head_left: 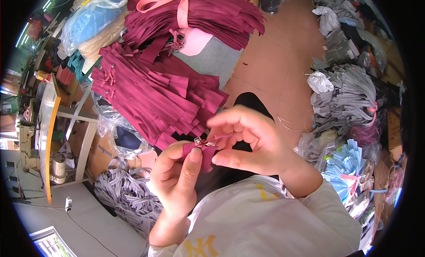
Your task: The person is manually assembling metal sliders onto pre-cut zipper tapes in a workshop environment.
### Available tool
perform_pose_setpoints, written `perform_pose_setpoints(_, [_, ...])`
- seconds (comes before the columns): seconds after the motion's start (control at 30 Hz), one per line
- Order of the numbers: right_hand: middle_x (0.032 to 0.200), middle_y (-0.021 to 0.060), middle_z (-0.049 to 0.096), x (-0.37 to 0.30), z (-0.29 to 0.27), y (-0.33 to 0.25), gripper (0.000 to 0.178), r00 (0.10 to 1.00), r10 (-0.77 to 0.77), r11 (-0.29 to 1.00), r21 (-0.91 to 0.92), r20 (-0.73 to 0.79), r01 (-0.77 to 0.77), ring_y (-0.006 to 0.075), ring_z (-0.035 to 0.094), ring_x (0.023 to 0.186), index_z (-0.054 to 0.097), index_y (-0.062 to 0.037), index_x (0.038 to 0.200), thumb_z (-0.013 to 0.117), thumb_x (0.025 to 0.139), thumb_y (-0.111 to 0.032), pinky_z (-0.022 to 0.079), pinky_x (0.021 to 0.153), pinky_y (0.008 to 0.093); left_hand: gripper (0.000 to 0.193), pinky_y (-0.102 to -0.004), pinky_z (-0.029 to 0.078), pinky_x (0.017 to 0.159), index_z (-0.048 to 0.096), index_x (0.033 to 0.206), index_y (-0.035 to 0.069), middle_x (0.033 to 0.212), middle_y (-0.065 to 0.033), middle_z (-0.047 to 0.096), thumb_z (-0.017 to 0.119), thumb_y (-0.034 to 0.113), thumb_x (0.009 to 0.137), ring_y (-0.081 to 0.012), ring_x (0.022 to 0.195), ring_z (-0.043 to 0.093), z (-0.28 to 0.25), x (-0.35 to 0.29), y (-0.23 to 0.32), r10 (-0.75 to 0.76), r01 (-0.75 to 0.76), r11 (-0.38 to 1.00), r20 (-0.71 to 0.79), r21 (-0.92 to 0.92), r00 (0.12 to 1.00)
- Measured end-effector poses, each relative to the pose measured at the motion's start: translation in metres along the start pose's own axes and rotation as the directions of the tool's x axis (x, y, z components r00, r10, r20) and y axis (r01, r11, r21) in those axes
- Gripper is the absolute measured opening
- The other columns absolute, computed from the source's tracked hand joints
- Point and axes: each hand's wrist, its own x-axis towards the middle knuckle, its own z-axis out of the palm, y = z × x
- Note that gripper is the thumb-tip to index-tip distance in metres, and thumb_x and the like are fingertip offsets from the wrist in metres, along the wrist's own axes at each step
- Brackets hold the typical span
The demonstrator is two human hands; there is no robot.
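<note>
Left hand (175,182) is clamped, thumb against index finger, on a small maroon strip (206,163) with a metal fitting (198,142) at its upper edge; the piece sits in front of the person's body, just beyond the near end of the loose maroon stack (152,91). Right hand (252,140) is right beside it, thumb and index finger apart — can't tell whether the folded fingers grip anything or touch the fitting. Main risk, as I'd judge it: slip. Only a thumb-and-finger pinch visibly holds the strip, close to the metal, so a sideways pull from the right could twist the fabric or pop the fitting out of line. Second: the fitting is tiny and partly covered by fingertips, so a wrong face or a skewed fold would be easy to miss. Third: drop. The piece is held up in the air, and if the pinch loosens it could fall onto the dark-clad lap (211,182) or among the stack's strips, same colour, hard to spot. The stack's near end is also close to the left fingers — a careless swing of that hand could snag it and fan the layers out.
</note>
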Motion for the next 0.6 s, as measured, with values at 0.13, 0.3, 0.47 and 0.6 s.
perform_pose_setpoints(0.13, [0.09, 0.0056, 0.062, 0.003, -0.007, 0.004, 0.018, 0.989, -0.065, 0.969, -0.229, 0.136, 0.095, 0.0096, 0.059, 0.077, 0.062, 0.0022, 0.104, 0.071, 0.09, -0.007, 0.049, 0.068, 0.0241, 0.019, -0.0233, 0.047, 0.081, 0.06, 0.112, -0.006, 0.111, -0.0109, 0.063, 0.061, -0.004, 0.094, -0.011, 0.092, 0.059, -0.006, 0.003, -0.009, 0.119, -0.12, 0.992, 0.042, 0.024, 0.992])
perform_pose_setpoints(0.3, [0.091, 0.005, 0.059, 0.003, 0.0, 0.004, 0.011, 0.995, -0.004, 0.984, -0.177, 0.097, 0.021, 0.0083, 0.056, 0.079, 0.06, 0.0029, 0.099, 0.067, 0.092, -0.002, 0.046, 0.069, 0.0234, 0.032, -0.0229, 0.046, 0.084, 0.059, 0.123, -0.005, 0.108, -0.01, 0.062, 0.063, -0.007, 0.091, -0.013, 0.093, 0.057, 0.001, 0.006, -0.002, 0.048, -0.048, 0.999, -0.048, -0.008, 0.998])
perform_pose_setpoints(0.47, [0.094, 0.0068, 0.063, 0.003, 0.009, 0.004, 0.015, 1.0, 0.004, 1.0, -0.015, 0.025, -0.003, 0.0092, 0.061, 0.084, 0.062, 0.0038, 0.106, 0.065, 0.092, 0.001, 0.049, 0.071, 0.0229, 0.031, -0.0225, 0.045, 0.084, 0.064, 0.118, -0.005, 0.107, -0.0099, 0.062, 0.067, -0.009, 0.088, -0.0132, 0.092, 0.058, -0.008, 0.008, -0.008, 0.188, -0.193, 0.968, 0.045, 0.162, 0.981])
perform_pose_setpoints(0.6, [0.096, 0.0076, 0.064, 0.002, 0.003, 0.011, 0.018, 0.997, -0.019, 0.983, -0.182, 0.08, 0.033, 0.0098, 0.061, 0.084, 0.063, 0.0036, 0.109, 0.066, 0.092, 0.001, 0.05, 0.07, 0.0232, 0.027, -0.0238, 0.045, 0.086, 0.067, 0.113, -0.005, 0.105, -0.01, 0.063, 0.067, -0.009, 0.087, -0.0136, 0.092, 0.058, -0.006, 0.004, -0.012, 0.155, -0.151, 0.984, -0.04, 0.095, 0.987])
